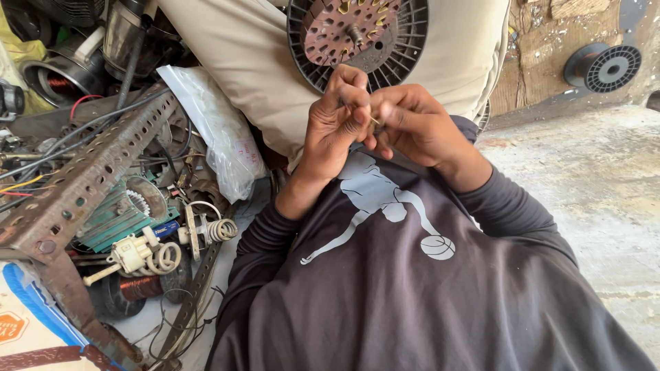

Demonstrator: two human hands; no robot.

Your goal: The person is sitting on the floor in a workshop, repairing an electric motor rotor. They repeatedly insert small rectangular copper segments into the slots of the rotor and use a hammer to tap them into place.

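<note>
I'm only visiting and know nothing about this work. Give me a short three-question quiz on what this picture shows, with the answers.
1. True or false: both hands meet on one thin wire.
2. What round part sits just beyond the hands? A) a fan motor core in a black ring B) a plate C) a clock
3. On which side of the picture does the perforated metal bar lie?

Key
1. True: left hand and right hand pinch the wire.
2. A: the motor core.
3. Left: the metal bar, by the plastic bag.

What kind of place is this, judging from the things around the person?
Probably a small motor repair workshop: a fan motor beyond the hands, copper coils and loose wires in the scrap pile, and a black wire spool.
</note>
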